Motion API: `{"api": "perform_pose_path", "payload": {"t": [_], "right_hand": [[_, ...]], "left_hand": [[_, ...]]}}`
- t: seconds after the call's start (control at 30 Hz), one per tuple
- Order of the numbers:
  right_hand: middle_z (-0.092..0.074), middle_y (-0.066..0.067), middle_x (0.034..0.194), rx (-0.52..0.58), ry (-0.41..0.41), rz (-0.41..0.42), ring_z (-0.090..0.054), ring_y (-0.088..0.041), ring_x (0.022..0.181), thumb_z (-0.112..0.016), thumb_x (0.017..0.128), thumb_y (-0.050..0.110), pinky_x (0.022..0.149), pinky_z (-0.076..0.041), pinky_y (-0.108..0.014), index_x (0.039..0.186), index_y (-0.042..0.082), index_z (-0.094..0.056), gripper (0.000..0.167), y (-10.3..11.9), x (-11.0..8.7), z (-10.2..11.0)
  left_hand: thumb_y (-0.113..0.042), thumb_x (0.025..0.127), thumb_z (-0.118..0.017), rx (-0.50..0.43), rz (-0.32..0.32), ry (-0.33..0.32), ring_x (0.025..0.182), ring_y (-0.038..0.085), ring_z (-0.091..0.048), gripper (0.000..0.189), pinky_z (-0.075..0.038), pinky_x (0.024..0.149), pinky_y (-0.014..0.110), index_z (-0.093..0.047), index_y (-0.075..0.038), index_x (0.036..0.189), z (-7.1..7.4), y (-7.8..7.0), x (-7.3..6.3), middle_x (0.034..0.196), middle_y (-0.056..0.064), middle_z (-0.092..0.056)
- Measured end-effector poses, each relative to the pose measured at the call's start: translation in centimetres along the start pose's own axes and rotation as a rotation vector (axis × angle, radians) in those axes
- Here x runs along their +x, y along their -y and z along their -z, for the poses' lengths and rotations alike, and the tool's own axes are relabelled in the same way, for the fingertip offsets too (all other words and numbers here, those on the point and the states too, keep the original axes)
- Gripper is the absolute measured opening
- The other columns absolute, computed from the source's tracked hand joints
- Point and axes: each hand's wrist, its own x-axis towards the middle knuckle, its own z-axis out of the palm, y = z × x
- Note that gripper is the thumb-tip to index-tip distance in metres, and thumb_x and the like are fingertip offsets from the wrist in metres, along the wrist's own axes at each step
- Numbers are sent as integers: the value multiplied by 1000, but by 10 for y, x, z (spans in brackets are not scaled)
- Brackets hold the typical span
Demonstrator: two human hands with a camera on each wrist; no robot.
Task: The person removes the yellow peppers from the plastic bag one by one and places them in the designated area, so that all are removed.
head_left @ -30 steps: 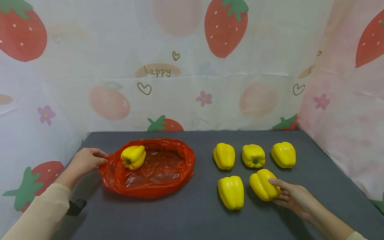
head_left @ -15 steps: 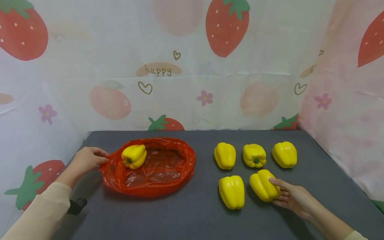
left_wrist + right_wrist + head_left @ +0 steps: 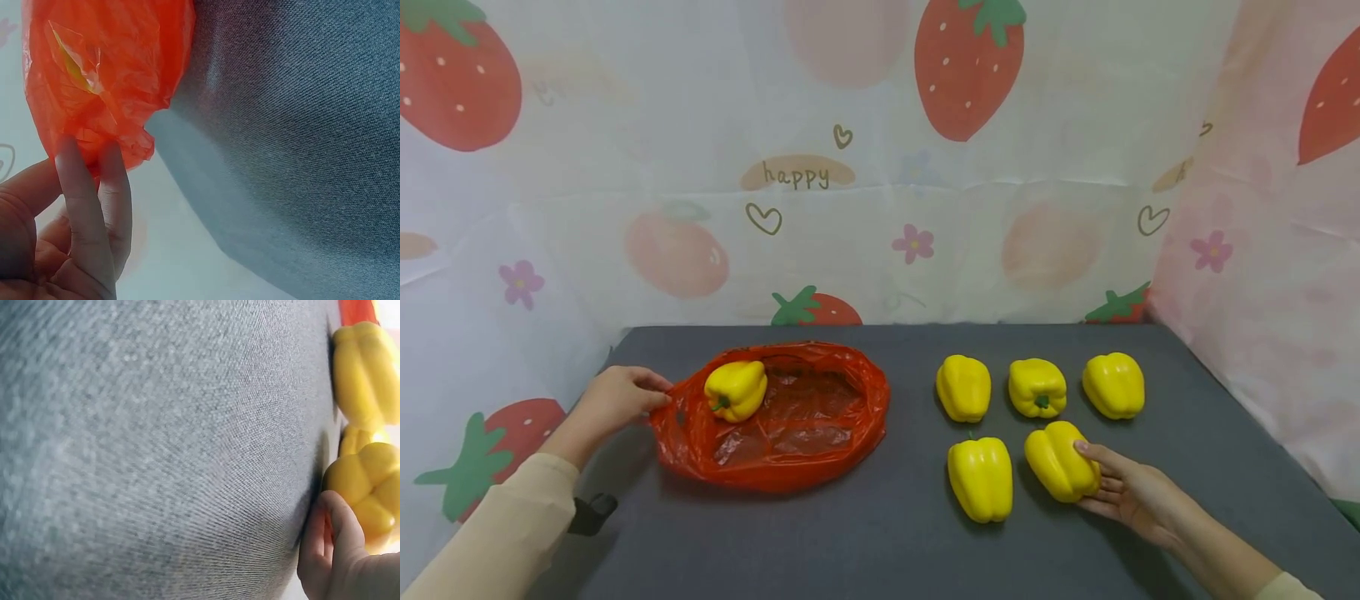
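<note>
My left hand (image 3: 613, 408) pinches the left edge of a red plastic bag (image 3: 767, 479), which lies with its mouth spread wide on the table. Inside the bag, at its left, is one yellow bell pepper (image 3: 735, 392). In the left wrist view, thumb and fingers meet on the thin red plastic bag (image 3: 119, 37). On the right, my right hand (image 3: 1138, 498) grips a tilted yellow bell pepper (image 3: 1062, 462), thumb on top and fingers below. The right wrist view has that held pepper (image 3: 369, 484) close to the grey cloth; contact with it cannot be told.
Other yellow bell peppers lie near the right hand: a front one (image 3: 981, 482), and a back row of a left (image 3: 964, 389), a middle (image 3: 1037, 387) and a right one (image 3: 1113, 386). A black object (image 3: 592, 514) sits by the left sleeve. Printed curtains (image 3: 865, 250) enclose the grey table (image 3: 820, 550).
Both hands keep their holds on the bag and the bell pepper, with hardly any movement. The head view has shifted very slightly.
</note>
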Motion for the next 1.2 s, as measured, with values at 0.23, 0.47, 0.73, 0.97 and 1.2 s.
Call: {"api": "perform_pose_path", "payload": {"t": [0.23,0.47,0.73,0.97,1.2], "right_hand": [[-60,-8,114,-51,-15,-19,-66,-13,94,-60,95,49,91,-59,-38,151,-12,-14,95,1,3,6],[-52,-18,132,-81,62,5,-64,-14,100,-52,100,49,94,-57,-37,154,-9,-10,89,0,7,16],[-56,-13,124,-83,48,-1,-65,-13,99,-55,99,46,93,-58,-38,155,-6,-15,87,2,7,17],[-56,-14,124,-82,59,6,-66,-15,99,-53,100,46,93,-58,-39,152,-8,-18,83,3,4,17],[-60,-28,129,-237,-24,41,-68,-14,101,-55,97,51,92,-59,-39,148,-15,-26,88,10,-3,11]], "left_hand": [[-16,95,-62,1,-12,-5,87,24,-64,36,-62,80,43,-63,10,121,1,1,-2,113,28,-66],[-16,95,-61,9,-10,-7,87,23,-64,36,-62,80,43,-63,10,120,0,2,-3,112,27,-67],[-16,95,-61,5,-17,-6,87,24,-65,36,-62,80,43,-63,10,121,-1,0,-3,113,28,-66],[-17,95,-62,6,-9,-6,89,24,-64,36,-62,79,41,-64,8,120,-1,2,-1,113,27,-66],[-17,95,-62,6,-8,-8,88,24,-64,36,-62,78,41,-64,8,120,-2,0,-1,114,27,-66]]}}
